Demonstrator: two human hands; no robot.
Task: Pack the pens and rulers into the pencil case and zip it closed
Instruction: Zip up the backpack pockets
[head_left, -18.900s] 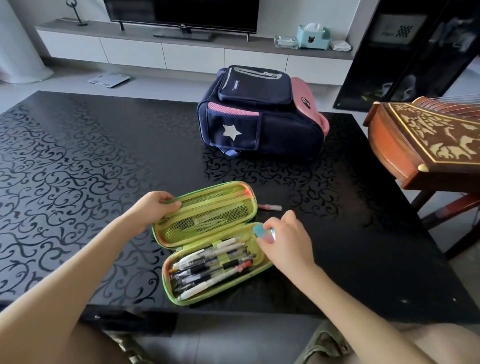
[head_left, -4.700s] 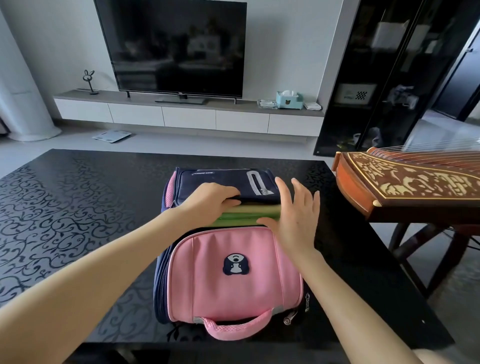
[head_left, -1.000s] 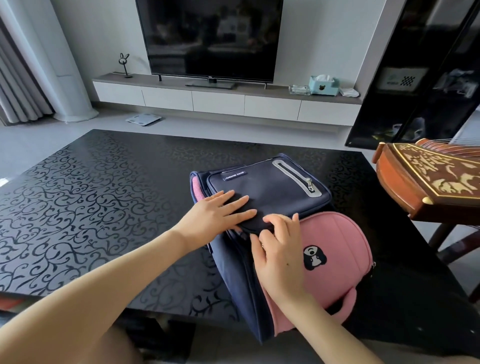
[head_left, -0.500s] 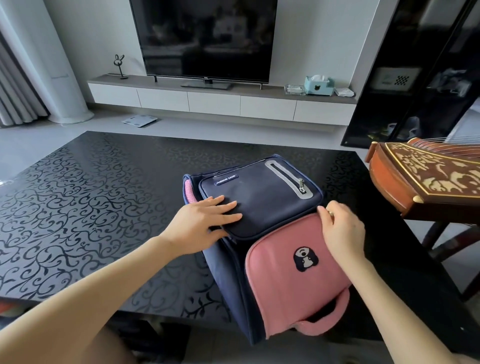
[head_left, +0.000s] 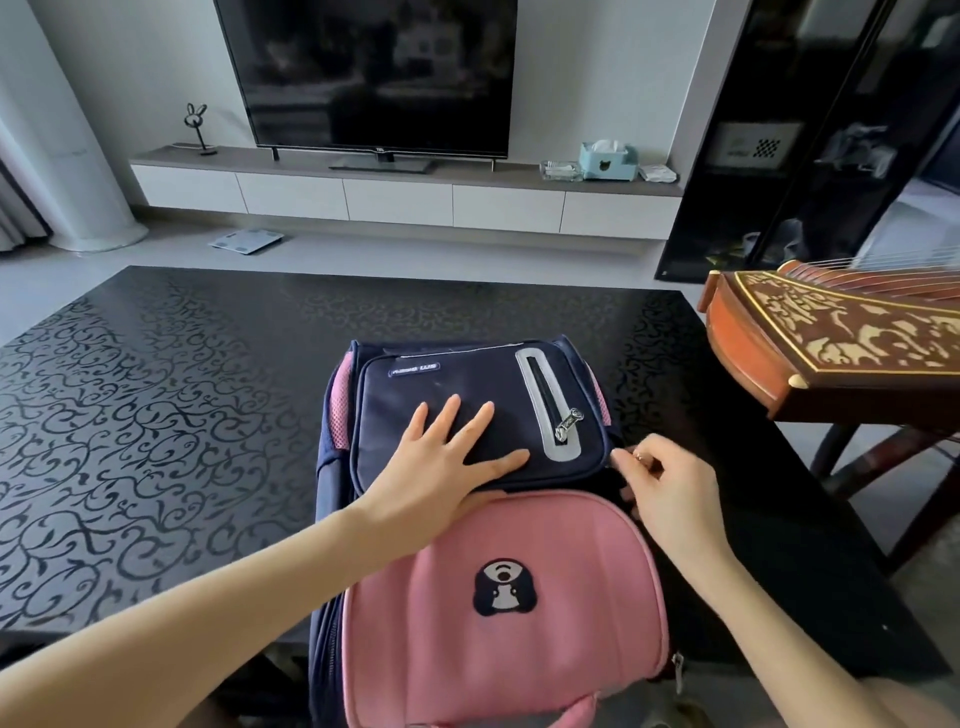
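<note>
Navy and pink cloth fills the middle of my view: a backpack (head_left: 332, 519) lies flat on the black scroll-patterned table (head_left: 156, 415). Its pink flap (head_left: 571, 665) is nearest me and its navy pocket (head_left: 467, 379) lies beyond. A dark animal-face patch (head_left: 503, 587) sits on the flap.

My feed shows the left hand (head_left: 447, 467) lying palm down on the pocket, fingers straight and spread wide, the heel of the hand at the seam where pocket meets flap. It holds nothing.

The right hand (head_left: 670, 493) is at the backpack's right edge, just beside the pocket's near corner. Its fingers are curled, and thumb and forefinger pinch a small shiny tab (head_left: 638, 457). The tab is too small for me to say more about it.

A grey-edged zip runs down the right side of the pocket, with its metal pull (head_left: 569, 423) lying near the lower end, apart from both hands.

As for the pencil case, it shows nowhere in my view, so I cannot tell where it is.

To the right, beside the table, a carved wooden zither (head_left: 831, 338) stands on a frame. Past the table's far edge are a scale (head_left: 247, 240) on the floor, a low white cabinet (head_left: 405, 200), a dark TV (head_left: 374, 73) and a blue tissue box (head_left: 608, 161).
</note>
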